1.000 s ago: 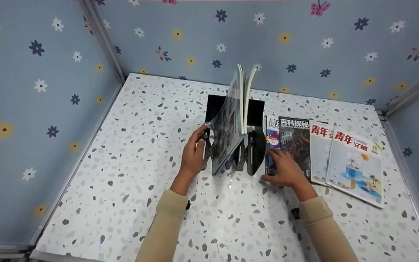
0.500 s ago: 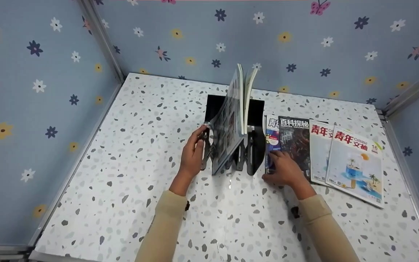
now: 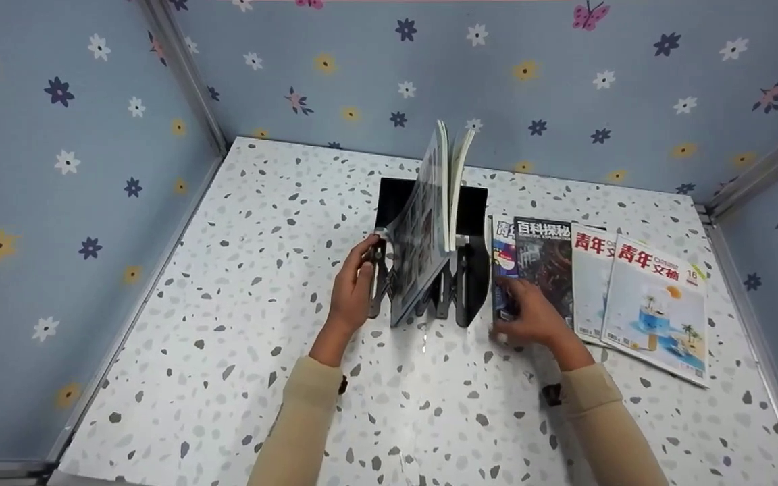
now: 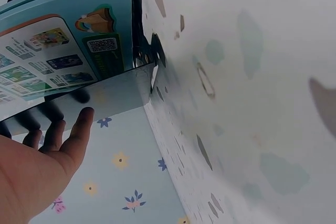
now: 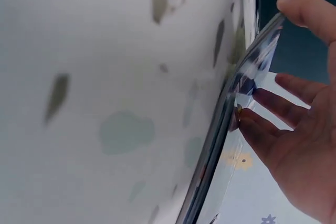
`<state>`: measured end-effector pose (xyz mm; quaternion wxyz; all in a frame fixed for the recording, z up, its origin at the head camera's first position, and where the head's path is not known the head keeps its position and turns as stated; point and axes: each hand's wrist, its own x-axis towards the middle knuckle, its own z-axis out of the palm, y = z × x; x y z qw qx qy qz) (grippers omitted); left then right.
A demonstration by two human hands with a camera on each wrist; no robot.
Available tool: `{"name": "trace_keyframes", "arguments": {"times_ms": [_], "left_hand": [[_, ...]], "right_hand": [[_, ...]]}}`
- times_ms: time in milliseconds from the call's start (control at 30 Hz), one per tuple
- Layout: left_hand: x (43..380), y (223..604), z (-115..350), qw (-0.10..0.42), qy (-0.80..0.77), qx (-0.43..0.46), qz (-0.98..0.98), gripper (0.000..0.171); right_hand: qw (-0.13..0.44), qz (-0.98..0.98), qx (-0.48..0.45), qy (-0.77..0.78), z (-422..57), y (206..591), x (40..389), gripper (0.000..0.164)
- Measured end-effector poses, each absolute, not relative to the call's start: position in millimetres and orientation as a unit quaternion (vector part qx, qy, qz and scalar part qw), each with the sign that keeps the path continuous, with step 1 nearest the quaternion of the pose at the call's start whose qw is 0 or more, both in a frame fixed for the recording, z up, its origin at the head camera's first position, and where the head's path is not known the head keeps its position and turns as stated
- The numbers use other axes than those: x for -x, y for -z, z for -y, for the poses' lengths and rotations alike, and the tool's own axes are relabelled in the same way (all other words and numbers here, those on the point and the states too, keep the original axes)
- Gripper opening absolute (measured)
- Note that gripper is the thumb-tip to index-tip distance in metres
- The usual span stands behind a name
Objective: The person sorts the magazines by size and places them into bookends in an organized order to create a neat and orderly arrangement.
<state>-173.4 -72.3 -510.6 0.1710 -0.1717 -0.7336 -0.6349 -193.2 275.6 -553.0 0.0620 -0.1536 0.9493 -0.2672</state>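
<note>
In the head view my left hand (image 3: 350,293) touches the left side of a black book rack (image 3: 475,280). Its fingers lie nearly straight against the rack's shiny end panel (image 4: 123,93) in the left wrist view. Several magazines (image 3: 423,226) stand in the rack, tops leaning apart. My right hand (image 3: 534,316) is at the lower left corner of the blue-purple magazine (image 3: 505,258), leftmost in the row. The right wrist view shows thumb and fingers pinching this magazine, its corner (image 5: 262,51) bent up. Part of its cover is hidden by the hand and its neighbour.
A dark magazine (image 3: 546,260) overlaps the blue-purple one. To its right lie a pale magazine (image 3: 588,290) and another with an ice-pop cover (image 3: 659,314). Flowered panels (image 3: 335,81) wall in the speckled white table (image 3: 240,270) at the back and sides.
My right thumb and fingers have drawn closer together at the blue-purple magazine's corner. My left hand stays at the rack, and the head view has shifted slightly.
</note>
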Motion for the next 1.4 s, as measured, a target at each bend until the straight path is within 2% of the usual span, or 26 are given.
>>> {"name": "trace_keyframes", "arguments": {"times_ms": [333, 500, 800, 1100, 1300, 1400], "left_hand": [[172, 511, 77, 0.173, 0.634, 0.172, 0.734, 0.042], [173, 510, 76, 0.162, 0.633, 0.165, 0.739, 0.041], [170, 506, 77, 0.157, 0.623, 0.164, 0.748, 0.041], [172, 505, 78, 0.161, 0.624, 0.169, 0.746, 0.041], [171, 506, 78, 0.16, 0.617, 0.166, 0.752, 0.041], [170, 506, 77, 0.158, 0.613, 0.16, 0.758, 0.042]], "right_hand": [[0.022, -0.96, 0.157, 0.229, -273, 547, 200, 0.075], [0.016, -0.978, 0.095, 0.184, -265, 538, 204, 0.052], [-0.066, -0.977, 0.038, 0.2, -252, 534, 215, 0.018], [-0.06, -0.981, -0.01, 0.186, -257, 531, 226, 0.03], [-0.082, -0.981, -0.019, 0.175, -260, 533, 229, 0.024], [-0.085, -0.977, -0.018, 0.195, -261, 535, 230, 0.038]]}}
